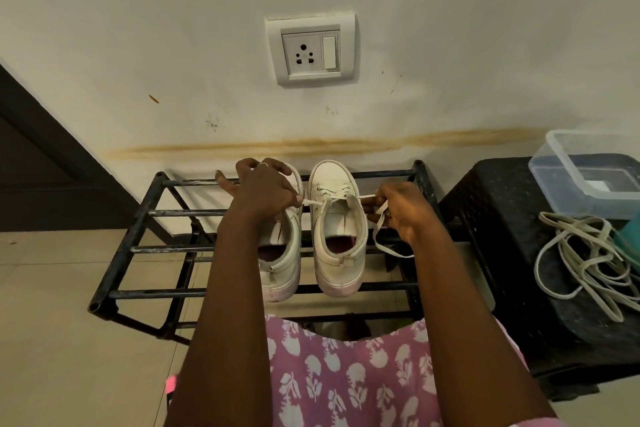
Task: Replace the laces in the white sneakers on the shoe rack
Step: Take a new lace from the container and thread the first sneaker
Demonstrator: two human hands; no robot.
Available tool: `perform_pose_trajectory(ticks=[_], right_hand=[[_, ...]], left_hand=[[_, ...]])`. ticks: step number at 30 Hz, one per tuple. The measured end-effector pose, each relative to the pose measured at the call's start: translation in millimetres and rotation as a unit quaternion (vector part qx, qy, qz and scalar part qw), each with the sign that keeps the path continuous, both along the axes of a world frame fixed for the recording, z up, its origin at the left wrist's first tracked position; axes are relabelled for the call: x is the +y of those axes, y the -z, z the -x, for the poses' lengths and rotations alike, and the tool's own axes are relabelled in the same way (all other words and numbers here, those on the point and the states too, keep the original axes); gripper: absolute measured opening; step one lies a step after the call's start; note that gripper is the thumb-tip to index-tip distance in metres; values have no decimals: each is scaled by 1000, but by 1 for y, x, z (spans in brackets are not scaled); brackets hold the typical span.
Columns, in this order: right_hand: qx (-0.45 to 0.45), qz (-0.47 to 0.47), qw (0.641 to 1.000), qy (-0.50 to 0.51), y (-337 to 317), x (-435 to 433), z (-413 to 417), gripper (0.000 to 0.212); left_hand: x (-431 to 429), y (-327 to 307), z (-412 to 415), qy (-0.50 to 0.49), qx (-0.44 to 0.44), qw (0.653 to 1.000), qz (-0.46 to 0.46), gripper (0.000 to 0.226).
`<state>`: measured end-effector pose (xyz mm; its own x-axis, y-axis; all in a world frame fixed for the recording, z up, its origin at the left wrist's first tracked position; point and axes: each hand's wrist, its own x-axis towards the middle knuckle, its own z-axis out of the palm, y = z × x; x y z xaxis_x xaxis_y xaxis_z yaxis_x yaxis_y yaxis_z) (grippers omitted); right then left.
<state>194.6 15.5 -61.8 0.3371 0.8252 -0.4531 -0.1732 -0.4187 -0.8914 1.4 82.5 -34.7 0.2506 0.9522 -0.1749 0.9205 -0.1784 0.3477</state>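
Past your dress [346,378], left hand [266,191] and right hand [407,215] each pinch the lace [313,202], taut crosswise over the right sneaker [341,253].

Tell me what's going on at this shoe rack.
A person is lacing one white sneaker on the black shoe rack. The left hand pinches one end of its lace and the right hand grips the other, drawn taut across the upper eyelets. The second sneaker stands beside it. A tangle of loose laces lies on the black stool to the right.
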Motion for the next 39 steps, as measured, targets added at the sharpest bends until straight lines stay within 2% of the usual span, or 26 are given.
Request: perform_pose_trajectory(ticks=[5, 8, 11, 13, 15, 18, 20, 22, 26, 29, 31, 33, 36, 39], right_hand=[[4, -3, 1000, 15, 0, 1, -2, 27], [-24, -20, 999, 22, -1, 0, -3, 26], [-165, -11, 986, 13, 3, 1, -7, 15], [-283, 15, 959, -14, 4, 0, -9, 14], [-375, 51, 925, -42, 3, -2, -8, 17], [-442, 75, 893, -45, 1, -4, -3, 21], [-439, 53, 896, -40, -2, -3, 1, 25], [-417, 20, 908, -39, -6, -2, 6, 28], [-397, -27, 916, -54, -12, -2, 16, 28], [-377, -54, 923, -52, -14, 0, 20, 27], [-382, -66, 920, -52, -15, 2, 22, 27], [-379, -75, 921, -55, -16, 4, 24, 27], [-366, -91, 924, -66, -17, 5, 28, 25], [-366, -107, 921, -81, -20, 5, 34, 21]], left_hand=[[-3, 0, -2, -9, 8, 999, -38, 11], [-4, 0, -7, -14, 5, 998, -61, 14], [-4, -2, -8, -35, -18, 996, -81, 17], [-3, -3, -5, -52, -76, 991, -97, 23], [-6, -10, -7, -65, -150, 982, -92, 18], [-11, -16, -21, -116, -211, 970, 33, 18], [-18, -11, -32, -127, -200, 966, 99, 26], [-27, -9, -40, -105, -132, 982, 85, 29], [-39, 0, -49, -100, -95, 987, 81, 35], [-32, 14, -50, -146, -150, 973, 100, 33], [-29, 21, -49, -162, -210, 962, 64, 31], [-28, 23, -49, -199, -289, 935, 61, 25], [-26, 24, -51, -225, -336, 912, 73, 17], [-24, 21, -50, -232, -453, 851, 131, 12]])
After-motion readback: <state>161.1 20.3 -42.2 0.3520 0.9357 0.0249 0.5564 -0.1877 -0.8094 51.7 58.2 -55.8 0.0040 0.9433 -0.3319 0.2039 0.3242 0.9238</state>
